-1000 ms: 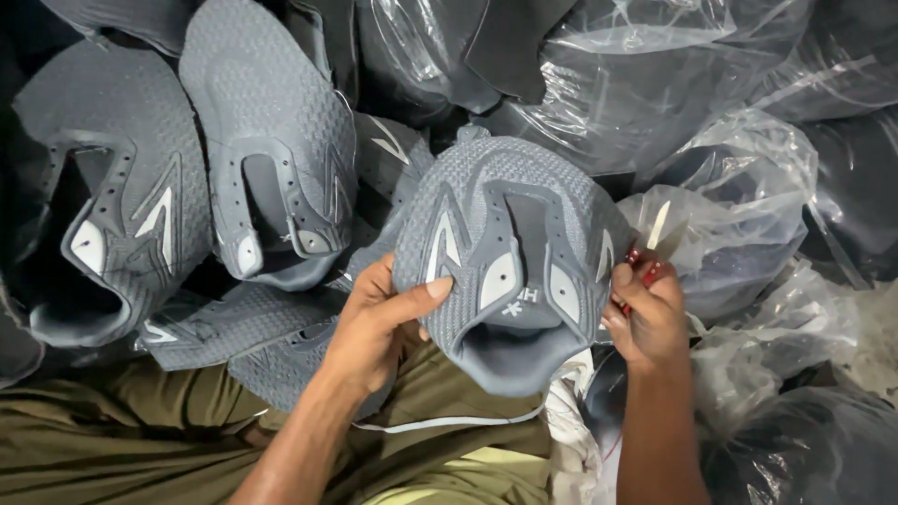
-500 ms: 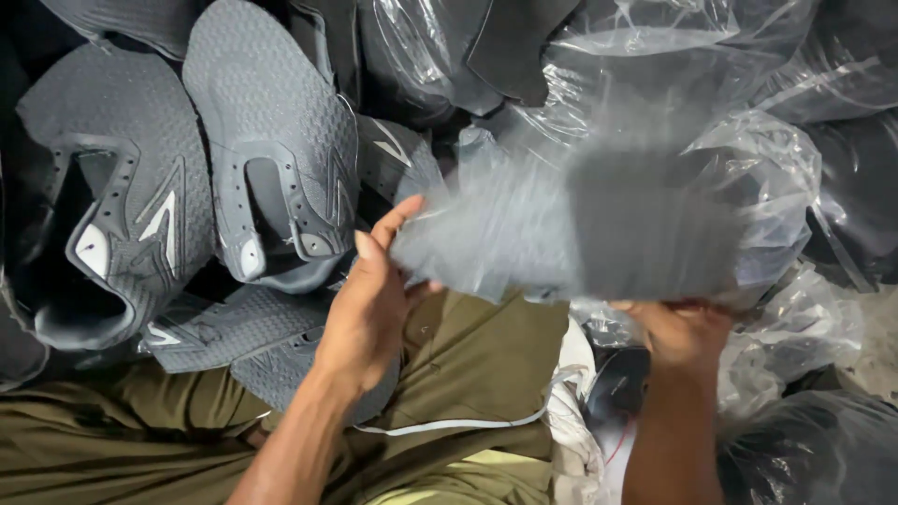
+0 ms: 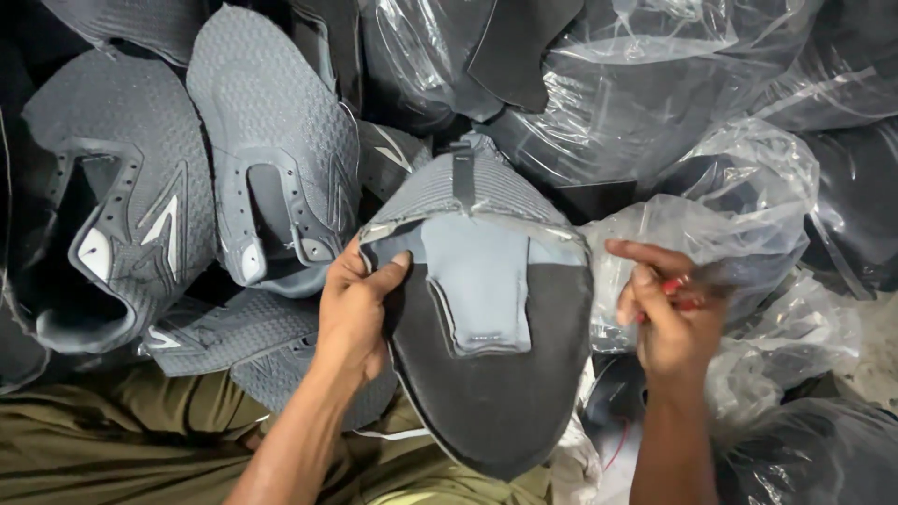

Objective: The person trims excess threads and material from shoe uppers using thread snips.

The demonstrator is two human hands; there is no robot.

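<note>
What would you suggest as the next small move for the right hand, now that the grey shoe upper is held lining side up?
Probably bring the right hand with its small red tool over to the shoe upper. The left hand alone grips its edge, lining side up, while the right hand is off it.

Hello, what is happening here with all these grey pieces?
A person holds a grey shoe upper in the left hand, its dark inner lining facing up. The right hand is off the upper and grips a small red tool. More grey uppers lie on the left; clear plastic bags are piled behind.
</note>
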